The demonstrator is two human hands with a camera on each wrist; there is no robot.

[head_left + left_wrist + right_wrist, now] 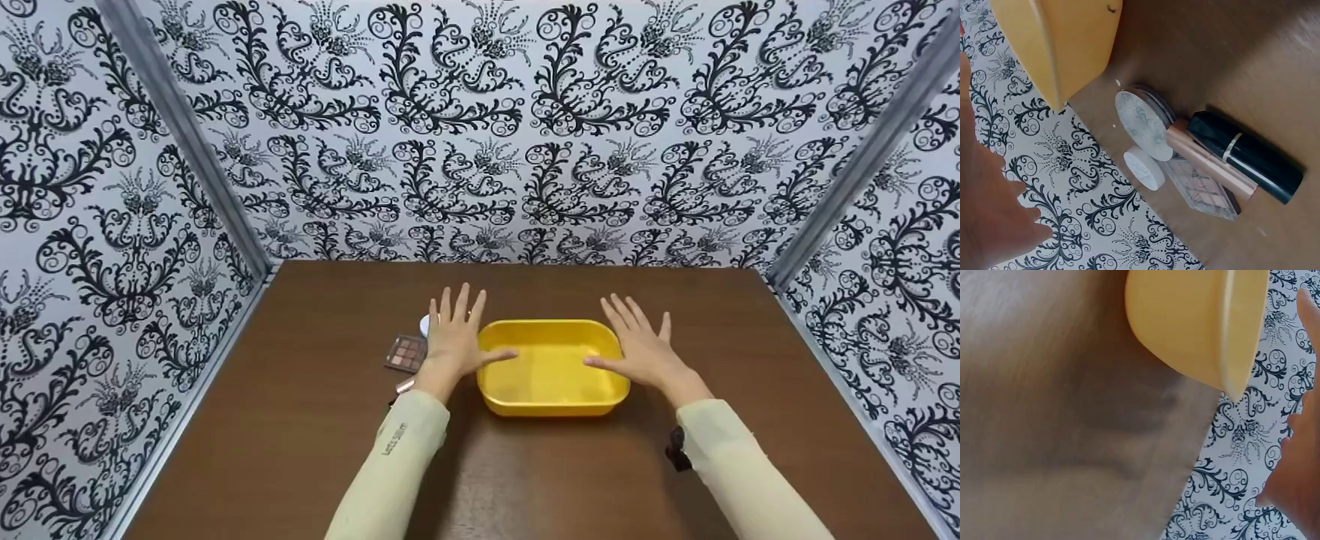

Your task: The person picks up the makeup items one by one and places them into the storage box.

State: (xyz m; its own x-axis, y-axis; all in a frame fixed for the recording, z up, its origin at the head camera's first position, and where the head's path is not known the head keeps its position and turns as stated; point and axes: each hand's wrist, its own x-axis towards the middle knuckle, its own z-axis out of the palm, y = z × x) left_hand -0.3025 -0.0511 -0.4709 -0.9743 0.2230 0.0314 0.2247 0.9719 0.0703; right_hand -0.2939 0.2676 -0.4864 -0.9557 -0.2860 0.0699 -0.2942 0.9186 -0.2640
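Note:
A yellow plastic basin [553, 407] stands on the brown table, its inside bare in the head view. My left hand [454, 345] is spread above its left rim, thumb reaching over the opening. Over the right rim, my right hand [641, 352] has its fingers spread too, the thumb pointing inward. Neither hand holds anything; whether they touch the rim I cannot tell. Left of the basin lie an eyeshadow palette [1199, 188], a round clear-lidded compact [1143, 124], a small white round container [1144, 169], a rose-gold tube [1213, 163] and a black tube with a silver band [1247, 154].
The brown table [315, 420] is bounded by patterned black-and-white walls [480, 150] at the back and both sides. Grey posts [187, 142] mark the corners. The cosmetics sit close together beside the left forearm, partly covered by it in the head view.

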